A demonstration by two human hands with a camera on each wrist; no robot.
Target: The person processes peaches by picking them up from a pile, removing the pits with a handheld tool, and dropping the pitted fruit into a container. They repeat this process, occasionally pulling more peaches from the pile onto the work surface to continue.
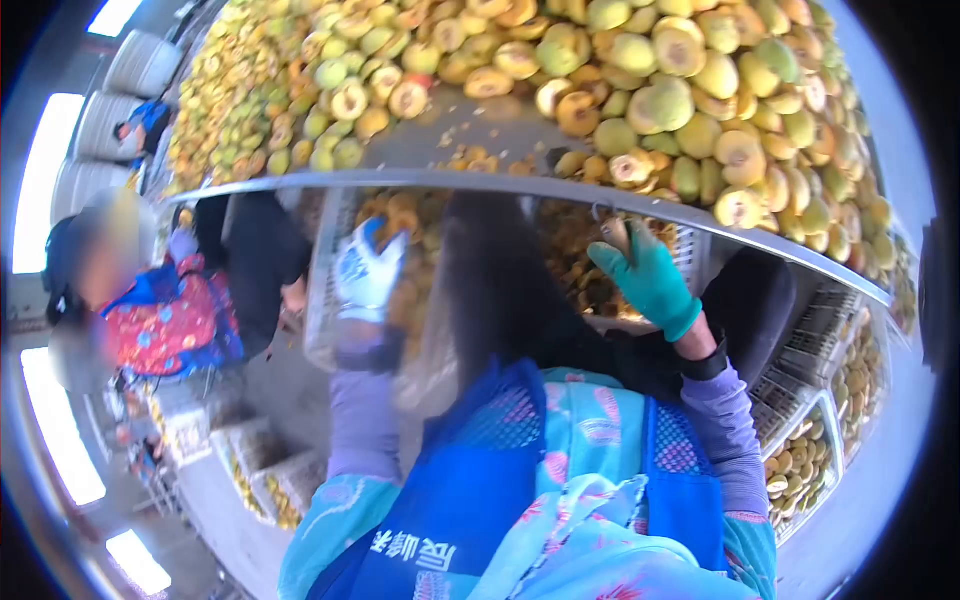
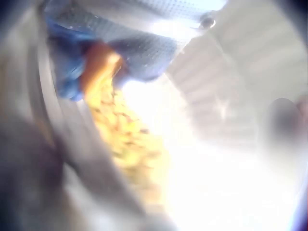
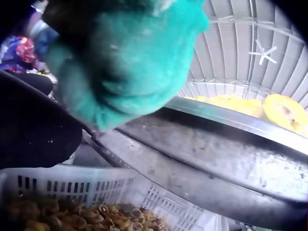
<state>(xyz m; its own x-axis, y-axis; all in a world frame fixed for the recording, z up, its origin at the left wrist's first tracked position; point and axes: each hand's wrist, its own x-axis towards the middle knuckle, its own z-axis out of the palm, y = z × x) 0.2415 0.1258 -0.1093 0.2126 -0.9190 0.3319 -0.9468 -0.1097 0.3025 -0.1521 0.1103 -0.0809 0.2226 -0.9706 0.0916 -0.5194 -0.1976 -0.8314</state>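
My left hand [image 1: 370, 272], in a white and blue glove, is over a crate of fruit below the metal table's edge. Between its blue fingertips in the left wrist view it pinches an orange fruit piece [image 2: 97, 70], which is blurred. In a green glove, my right hand [image 1: 652, 282] grips a small tool [image 1: 615, 235] with a brown handle and a curved metal end, above a second crate of fruit pieces [image 1: 590, 285]. The right wrist view shows the curled green glove [image 3: 134, 62] beside the metal edge; the tool is mostly hidden there.
Halved fruit [image 1: 680, 110] is heaped on the metal table [image 1: 430, 140], whose raised rim [image 1: 480, 182] runs in front of me. A person in a red patterned garment [image 1: 165, 325] sits at the left. Crates of fruit [image 1: 800, 465] stand at the right, and white tubs [image 1: 142, 65] at the upper left.
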